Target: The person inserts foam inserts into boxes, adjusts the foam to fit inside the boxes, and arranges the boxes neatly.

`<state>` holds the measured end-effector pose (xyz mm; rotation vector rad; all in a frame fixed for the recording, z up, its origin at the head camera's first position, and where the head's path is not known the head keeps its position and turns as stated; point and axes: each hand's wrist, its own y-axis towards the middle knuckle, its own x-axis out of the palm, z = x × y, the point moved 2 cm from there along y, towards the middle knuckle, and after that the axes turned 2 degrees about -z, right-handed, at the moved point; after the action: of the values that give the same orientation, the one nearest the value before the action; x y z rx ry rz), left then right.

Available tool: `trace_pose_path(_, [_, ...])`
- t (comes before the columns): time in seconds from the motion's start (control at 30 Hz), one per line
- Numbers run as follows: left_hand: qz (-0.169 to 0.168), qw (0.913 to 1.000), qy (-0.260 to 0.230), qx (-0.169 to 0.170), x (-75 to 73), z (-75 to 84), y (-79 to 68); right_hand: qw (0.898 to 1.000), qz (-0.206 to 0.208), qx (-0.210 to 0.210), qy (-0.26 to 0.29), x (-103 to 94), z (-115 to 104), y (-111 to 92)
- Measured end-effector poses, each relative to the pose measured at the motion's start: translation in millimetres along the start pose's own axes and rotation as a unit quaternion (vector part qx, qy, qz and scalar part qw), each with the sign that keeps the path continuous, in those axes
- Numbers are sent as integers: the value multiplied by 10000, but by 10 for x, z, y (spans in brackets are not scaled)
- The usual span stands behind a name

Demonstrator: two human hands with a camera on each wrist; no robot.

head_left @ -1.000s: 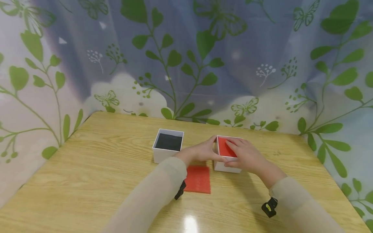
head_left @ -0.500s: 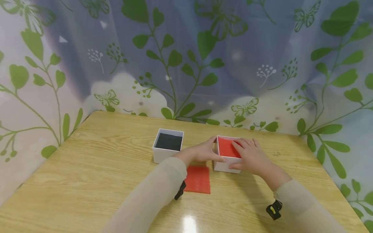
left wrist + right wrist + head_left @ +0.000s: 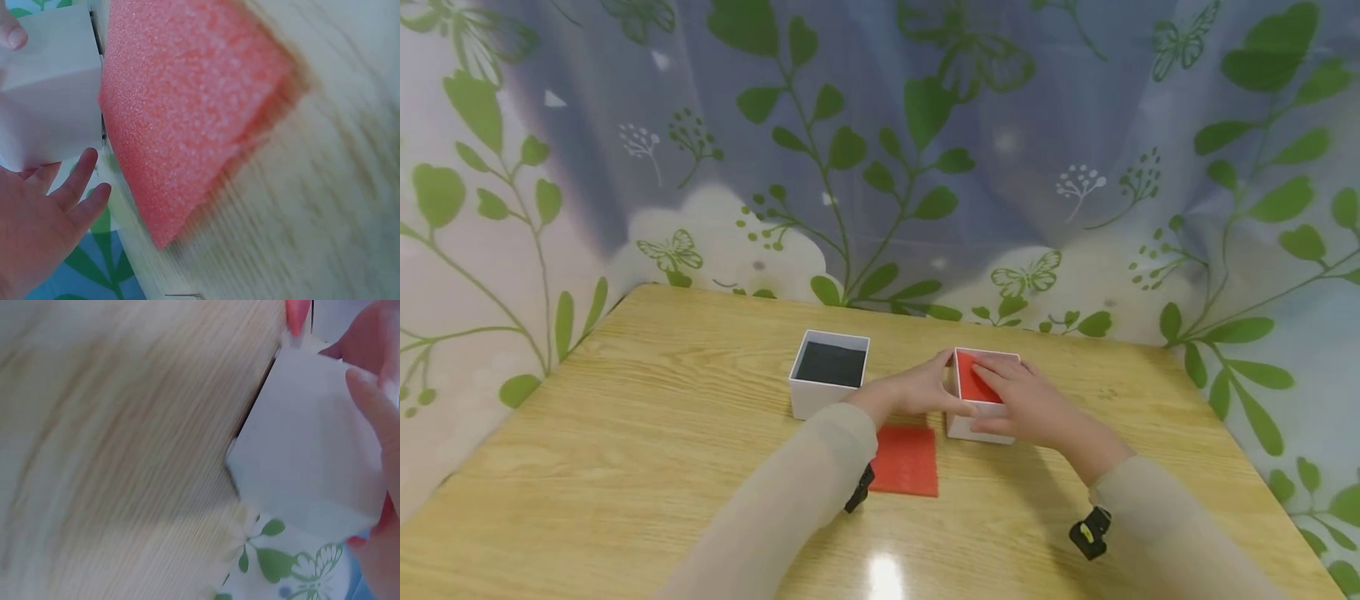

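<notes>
A white square box (image 3: 964, 427) stands on the table with a flat red foam piece (image 3: 970, 385) inside, near its rim. Around the box's left side my left hand (image 3: 919, 390) holds it, thumb at the front and fingers toward the back. My right hand (image 3: 1041, 407) lies over the right part of the box. Its fingers rest on the red piece and its thumb touches the front wall, as the right wrist view also shows. A second red foam sheet (image 3: 906, 461) lies flat in front of the box, partly behind my left forearm. How deep the inside piece goes is hidden.
Another white box (image 3: 820, 400), holding something flat and black (image 3: 830, 364), stands to the left, close to my left wrist. The wooden table (image 3: 625, 433) ends at a leaf-patterned curtain (image 3: 880, 167) behind the boxes.
My right hand shifted right across the red piece half a second ago, then came back left over it. My left hand keeps its hold on the box.
</notes>
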<state>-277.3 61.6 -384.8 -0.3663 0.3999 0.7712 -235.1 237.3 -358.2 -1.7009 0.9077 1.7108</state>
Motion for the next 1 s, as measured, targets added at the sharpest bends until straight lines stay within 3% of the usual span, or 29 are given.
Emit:
trace_pose_path(0.17, [-155, 9997, -122, 145, 5, 11, -1, 9981, 213, -553, 188, 19, -50, 109])
trace_pose_path(0.6, [-99, 9998, -43, -160, -8, -32, -2, 9986, -19, -495, 188, 1, -135, 77])
trace_pose_path(0.83, [-47, 9998, -83, -158, -7, -41, -3, 9993, -63, -370, 72, 41, -157, 49])
trace_pose_path(1.0, [-17, 9999, -14, -140, -14, -37, -9, 9989, 53, -361, 285, 12, -191, 13])
